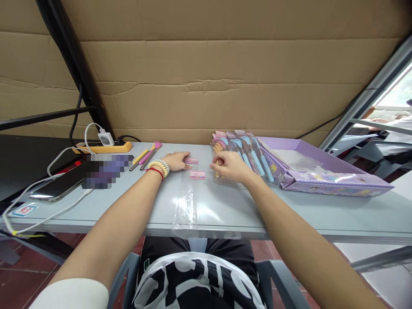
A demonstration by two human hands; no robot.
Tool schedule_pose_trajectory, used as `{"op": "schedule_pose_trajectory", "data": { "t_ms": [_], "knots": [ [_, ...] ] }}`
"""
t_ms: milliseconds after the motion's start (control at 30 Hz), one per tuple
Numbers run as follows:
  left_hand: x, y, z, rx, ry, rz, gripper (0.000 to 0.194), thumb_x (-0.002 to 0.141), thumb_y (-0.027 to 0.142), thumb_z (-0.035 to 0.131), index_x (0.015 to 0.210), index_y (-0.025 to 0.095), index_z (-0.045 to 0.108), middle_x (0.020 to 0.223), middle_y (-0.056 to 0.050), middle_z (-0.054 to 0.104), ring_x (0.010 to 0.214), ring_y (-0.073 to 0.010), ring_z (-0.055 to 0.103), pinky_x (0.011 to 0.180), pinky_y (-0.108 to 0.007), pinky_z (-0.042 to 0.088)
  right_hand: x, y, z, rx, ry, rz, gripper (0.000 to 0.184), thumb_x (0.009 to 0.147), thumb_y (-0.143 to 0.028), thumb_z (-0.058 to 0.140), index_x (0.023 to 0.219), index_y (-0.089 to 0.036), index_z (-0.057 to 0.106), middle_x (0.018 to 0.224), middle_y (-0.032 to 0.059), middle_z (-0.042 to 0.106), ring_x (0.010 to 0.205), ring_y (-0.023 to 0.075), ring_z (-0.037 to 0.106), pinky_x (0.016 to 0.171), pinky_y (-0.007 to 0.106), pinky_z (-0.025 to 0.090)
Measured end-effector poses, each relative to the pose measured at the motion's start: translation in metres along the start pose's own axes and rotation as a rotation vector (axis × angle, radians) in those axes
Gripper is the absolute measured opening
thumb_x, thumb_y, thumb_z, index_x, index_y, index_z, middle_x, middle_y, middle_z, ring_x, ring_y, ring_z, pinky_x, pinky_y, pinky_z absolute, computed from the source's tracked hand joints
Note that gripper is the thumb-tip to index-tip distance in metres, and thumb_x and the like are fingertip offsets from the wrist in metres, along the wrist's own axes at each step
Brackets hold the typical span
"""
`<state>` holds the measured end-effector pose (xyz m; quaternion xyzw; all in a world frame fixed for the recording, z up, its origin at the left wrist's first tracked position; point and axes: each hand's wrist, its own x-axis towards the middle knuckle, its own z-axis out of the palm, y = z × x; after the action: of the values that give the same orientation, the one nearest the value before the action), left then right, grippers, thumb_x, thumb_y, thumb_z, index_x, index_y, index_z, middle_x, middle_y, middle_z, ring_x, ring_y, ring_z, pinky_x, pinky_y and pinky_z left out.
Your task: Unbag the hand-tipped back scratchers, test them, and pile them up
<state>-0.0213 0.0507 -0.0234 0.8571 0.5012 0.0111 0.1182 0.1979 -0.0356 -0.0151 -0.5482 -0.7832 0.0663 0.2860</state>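
My left hand (175, 161) lies on the grey table with its fingers stretched out, the tips at a small pink printed label (192, 161). Just nearer to me is a second pink label (197, 175), and a clear plastic bag (186, 206) runs from there toward the front edge. My right hand (231, 166) is closed in a pinch over clear packets at the left of a pile; what the fingertips hold is hidden. Beside it lie several bagged blue-handled tools (255, 159) with fan-shaped heads, overlapping one another.
An open purple box (337, 183) with clear plastic inside stands at the right. Left of my hands are several loose pens or sticks (144, 158), a dark phone (61, 185), white cables and an orange power strip (120, 147). A cardboard wall (206, 86) closes off the back.
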Motion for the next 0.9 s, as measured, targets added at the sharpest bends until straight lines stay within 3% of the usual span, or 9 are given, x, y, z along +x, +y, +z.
{"op": "schedule_pose_trajectory", "data": {
  "t_ms": [133,267,367,467,633,767,900],
  "knots": [
    [-0.011,0.000,-0.012,-0.077,-0.061,0.062,0.084,0.066,0.038,0.062,0.144,0.023,0.034,0.146,-0.006,0.044,0.129,-0.0234,0.045,0.103,-0.029,0.036,-0.001,-0.001,-0.001,-0.004,-0.007,-0.015,0.015,0.075,-0.032,0.055,0.068,-0.019,0.055,0.058,-0.0012,0.056,0.059,0.0129,0.050,0.058,0.026,0.033],
    [-0.018,0.002,-0.021,-0.055,-0.157,0.028,0.086,0.057,0.036,0.069,0.138,0.021,0.043,0.134,-0.006,0.055,0.116,-0.0227,0.055,0.093,-0.025,0.043,-0.001,-0.001,-0.002,-0.002,-0.013,-0.017,0.015,0.076,-0.033,0.055,0.069,-0.019,0.056,0.057,-0.0016,0.056,0.058,0.0128,0.050,0.057,0.026,0.032],
    [-0.020,-0.003,-0.024,-0.009,-0.212,-0.057,0.072,0.049,0.040,0.074,0.117,0.023,0.059,0.119,-0.006,0.064,0.104,-0.0266,0.060,0.083,-0.030,0.047,-0.001,-0.001,-0.002,0.006,-0.016,-0.014,0.015,0.076,-0.032,0.055,0.069,-0.019,0.056,0.057,-0.0016,0.056,0.058,0.0129,0.050,0.057,0.026,0.033],
    [-0.022,-0.010,-0.026,-0.011,-0.234,-0.124,0.054,0.045,0.042,0.076,0.095,0.023,0.065,0.102,-0.005,0.069,0.095,-0.0292,0.062,0.075,-0.033,0.047,-0.001,0.000,-0.001,-0.003,-0.015,-0.026,0.015,0.076,-0.033,0.055,0.069,-0.019,0.057,0.058,-0.0010,0.056,0.060,0.0133,0.050,0.059,0.026,0.033],
    [-0.031,-0.007,-0.031,-0.051,-0.138,-0.127,0.041,0.055,0.032,0.071,0.093,0.021,0.061,0.095,-0.004,0.068,0.089,-0.0255,0.061,0.073,-0.032,0.045,-0.002,-0.001,-0.001,0.009,-0.010,-0.044,0.014,0.076,-0.032,0.055,0.071,-0.018,0.058,0.056,-0.0014,0.055,0.059,0.0130,0.050,0.059,0.026,0.032],
    [-0.036,0.005,-0.031,-0.271,-0.103,0.034,0.041,0.060,0.027,0.067,0.100,0.022,0.057,0.083,0.000,0.067,0.076,-0.0182,0.060,0.068,-0.029,0.044,-0.002,-0.002,-0.003,0.026,0.026,-0.096,0.012,0.073,-0.029,0.058,0.076,-0.017,0.058,0.059,-0.0019,0.052,0.058,0.0121,0.047,0.058,0.025,0.032],
    [-0.039,0.024,-0.026,-0.669,-0.106,0.253,0.044,0.066,0.027,0.069,0.106,0.018,0.052,0.070,0.002,0.062,0.063,-0.0135,0.058,0.061,-0.026,0.043,-0.005,-0.006,0.000,0.095,0.134,-0.273,0.031,0.066,-0.030,0.066,0.093,-0.016,0.058,0.081,0.0041,0.057,0.069,0.0140,0.048,0.063,0.027,0.038]
  ]
}}
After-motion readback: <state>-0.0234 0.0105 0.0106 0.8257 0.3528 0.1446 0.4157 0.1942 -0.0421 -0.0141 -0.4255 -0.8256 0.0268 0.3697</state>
